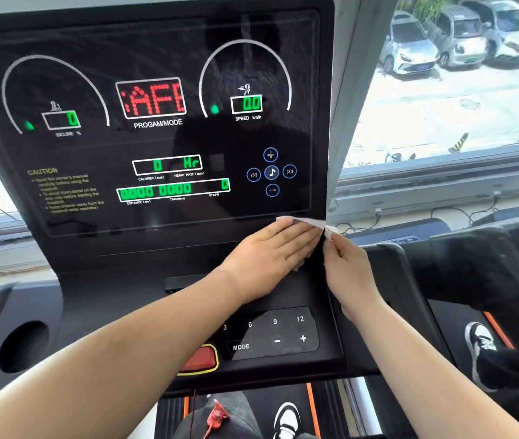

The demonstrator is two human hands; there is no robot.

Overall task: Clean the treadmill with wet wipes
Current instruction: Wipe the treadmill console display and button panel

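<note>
Mid-wipe on the treadmill console [157,245], at the lower right corner of its upright panel. The wet wipe [299,220] lies flat on the console just below the glossy display [163,144], and its far end folds round the console's right edge. My left hand [271,248] is on top of it, palm down, fingers straight and pressed together, pushing the wipe onto the surface. My right hand [348,264] is at that right edge, thumb and fingertips pinching the wipe's loose corner. Step, as I read it: console face, bottom-right border. I can't tell how much of the display is done, since glare hides any wet streaks. Next move likely needs the pinch to stop the wipe bunching, flat even pressure from the left palm, and a sweep along the panel's bottom edge toward the left corner, or up the right edge. Caveat: the readouts are lit, so the unit is powered. The music buttons [271,172] sit just above the wipe, with the keypad [271,334] and red stop button [199,359] toward the console's near edge, so light touch there.
</note>
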